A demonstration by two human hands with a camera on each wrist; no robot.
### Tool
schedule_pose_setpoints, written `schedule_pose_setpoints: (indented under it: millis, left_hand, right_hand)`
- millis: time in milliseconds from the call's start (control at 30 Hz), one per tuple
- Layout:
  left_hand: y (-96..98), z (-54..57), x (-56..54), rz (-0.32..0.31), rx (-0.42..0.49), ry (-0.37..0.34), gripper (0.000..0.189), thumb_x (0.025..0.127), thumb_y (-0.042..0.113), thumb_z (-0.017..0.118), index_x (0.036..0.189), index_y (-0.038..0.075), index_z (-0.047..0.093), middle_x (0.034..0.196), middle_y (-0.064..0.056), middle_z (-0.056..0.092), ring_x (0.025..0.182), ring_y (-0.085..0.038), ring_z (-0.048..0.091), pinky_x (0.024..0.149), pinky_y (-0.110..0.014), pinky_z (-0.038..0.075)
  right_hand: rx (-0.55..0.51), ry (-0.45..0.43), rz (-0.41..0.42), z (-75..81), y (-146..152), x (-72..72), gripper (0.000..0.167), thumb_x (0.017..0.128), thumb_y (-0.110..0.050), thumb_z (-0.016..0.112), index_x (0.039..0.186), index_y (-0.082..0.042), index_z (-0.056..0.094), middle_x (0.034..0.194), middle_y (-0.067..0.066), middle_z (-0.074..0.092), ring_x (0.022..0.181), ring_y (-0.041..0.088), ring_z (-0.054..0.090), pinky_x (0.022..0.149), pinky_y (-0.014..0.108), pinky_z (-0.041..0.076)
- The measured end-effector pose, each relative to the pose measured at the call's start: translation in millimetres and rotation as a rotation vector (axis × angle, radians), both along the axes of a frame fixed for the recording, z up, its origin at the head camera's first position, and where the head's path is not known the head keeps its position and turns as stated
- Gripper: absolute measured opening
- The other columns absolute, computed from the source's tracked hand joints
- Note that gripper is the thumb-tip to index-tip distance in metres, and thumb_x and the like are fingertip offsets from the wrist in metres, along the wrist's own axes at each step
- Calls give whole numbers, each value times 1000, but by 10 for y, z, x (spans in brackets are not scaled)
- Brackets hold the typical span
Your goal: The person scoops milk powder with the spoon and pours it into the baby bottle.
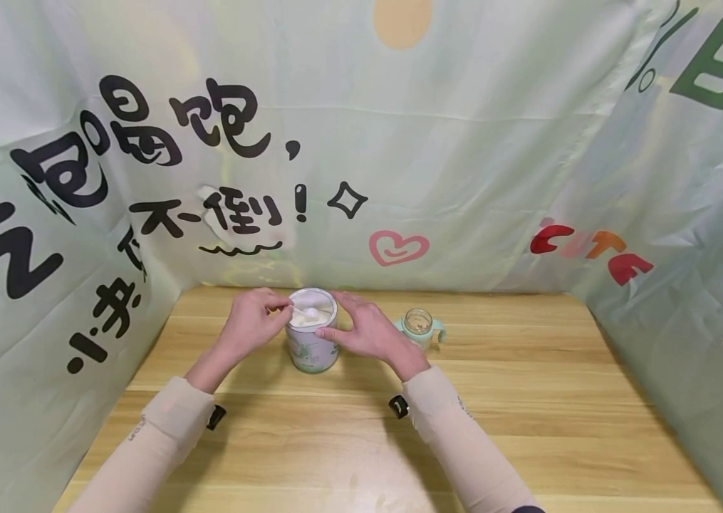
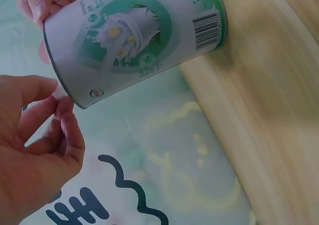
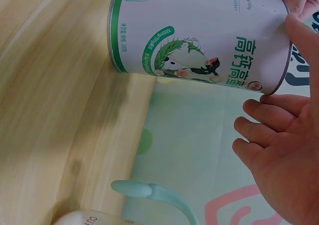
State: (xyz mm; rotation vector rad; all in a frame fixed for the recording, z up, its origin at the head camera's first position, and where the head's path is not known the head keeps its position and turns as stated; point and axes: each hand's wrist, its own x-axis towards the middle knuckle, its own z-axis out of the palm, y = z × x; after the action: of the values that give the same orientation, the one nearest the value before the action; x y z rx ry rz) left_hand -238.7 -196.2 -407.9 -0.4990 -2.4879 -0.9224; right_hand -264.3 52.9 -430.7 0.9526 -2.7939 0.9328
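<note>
A white and green milk powder can stands upright near the table's back edge, its top open and pale powder inside. My left hand is at the left of its rim, pinching the thin handle of a white scoop between thumb and fingertips. The scoop's bowl lies over the powder, within the can's mouth. My right hand steadies the can from the right, thumb on the near side of the rim and fingers reaching round the far side. In the right wrist view, that hand's other fingers are spread beside the rim.
Just right of my right hand stands a clear open-topped bottle with mint-green handles, partly behind my wrist. The wooden table runs back to a printed cloth backdrop, which also hangs at both sides.
</note>
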Motion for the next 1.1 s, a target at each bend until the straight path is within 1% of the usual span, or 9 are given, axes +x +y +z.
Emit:
schedule_pose_setpoints:
  millis: [133, 200, 367, 500, 700, 800, 1000, 1100]
  left_hand:
    - [-10, 18, 2, -74, -45, -26, 11, 89, 5, 78, 96, -2, 83, 88, -13, 77, 71, -17, 62, 60, -25, 48]
    - [-8, 28, 8, -96, -58, -48, 12, 90, 5, 78, 98, -2, 83, 89, -13, 76, 69, -14, 59, 60, -24, 47]
    - [4, 46, 27, -118, -60, -88, 13, 92, 5, 76, 100, -4, 82, 91, -14, 76, 64, -11, 55, 59, -24, 47]
    - [17, 54, 39, -135, -45, -116, 13, 93, 3, 76, 101, -5, 82, 91, -14, 77, 64, -11, 56, 59, -24, 48]
    - [30, 54, 39, -136, -48, -139, 12, 93, 5, 75, 99, -2, 83, 89, -11, 77, 75, -16, 62, 65, -27, 49]
    - [34, 57, 38, -129, -44, -156, 12, 94, 6, 75, 100, -1, 83, 88, -9, 76, 77, -16, 64, 67, -28, 50]
    - [35, 64, 35, -119, -22, -170, 12, 96, 7, 73, 96, 1, 83, 84, -6, 73, 75, -14, 60, 65, -26, 48]
    - [36, 63, 39, -98, -23, -164, 11, 96, 7, 72, 94, 2, 82, 84, -7, 73, 74, -14, 59, 66, -28, 48]
  right_hand:
    - [-3, 9, 4, 1, 4, 4, 84, 96, -58, 71, 159, -9, 45, 160, 13, 53, 149, 31, 49, 123, 47, 41]
    - [-7, 10, 7, 2, 7, 4, 84, 96, -58, 71, 159, -8, 45, 160, 13, 53, 149, 31, 49, 123, 48, 41]
    - [-7, 5, 8, 1, 12, 4, 84, 96, -59, 70, 159, -9, 45, 160, 12, 52, 150, 30, 49, 123, 48, 41]
    - [-1, 2, 6, -9, 13, -4, 84, 97, -59, 69, 160, -10, 45, 160, 11, 52, 150, 30, 49, 123, 48, 41]
    - [-4, 6, 5, -22, 10, -10, 84, 96, -59, 70, 159, -9, 45, 160, 11, 52, 150, 30, 49, 123, 48, 42]
    - [-4, 4, 4, -23, 8, -11, 84, 96, -60, 69, 160, -11, 45, 161, 11, 52, 150, 30, 48, 123, 48, 42]
    - [-17, -5, 13, -12, 7, -5, 83, 96, -59, 70, 160, -11, 45, 161, 11, 52, 150, 30, 48, 122, 49, 42]
    - [-17, -9, 12, -10, 2, -2, 84, 97, -60, 69, 160, -11, 44, 161, 11, 52, 150, 30, 48, 122, 49, 42]
